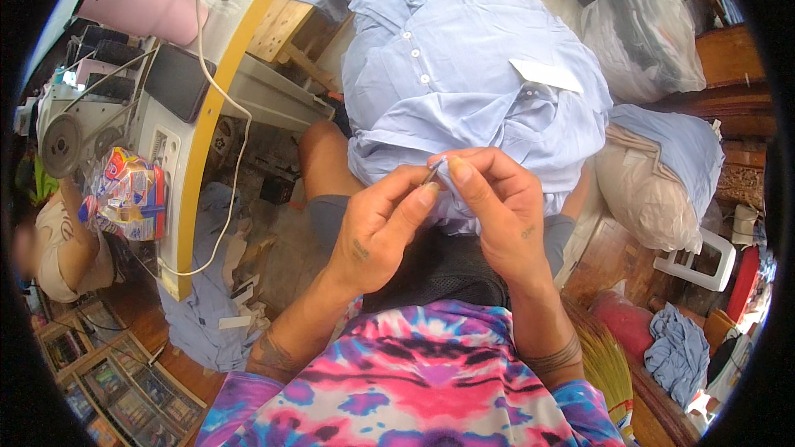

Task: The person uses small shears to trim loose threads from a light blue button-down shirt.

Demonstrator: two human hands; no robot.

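Gripping blue cloth (pixel 445 172) between my hands: right hand (pixel 505 207), fingertips closed on it; left hand (pixel 373 223), pinching a slim tool (pixel 431 173), kind unclear. Garments (pixel 464 58), pale blue, heaped just beyond; white tag (pixel 545 75) on top. Table (pixel 234 58), yellow-edged, left, bearing pink cup (pixel 145 0). Clear bag (pixel 650 25), far right.

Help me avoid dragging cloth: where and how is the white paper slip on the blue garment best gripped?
The white paper slip is probably best pinched at its right end, coming from the right: it looks thin and flattish on the blue garment, that end uncovered and clear of the left hand and right hand.
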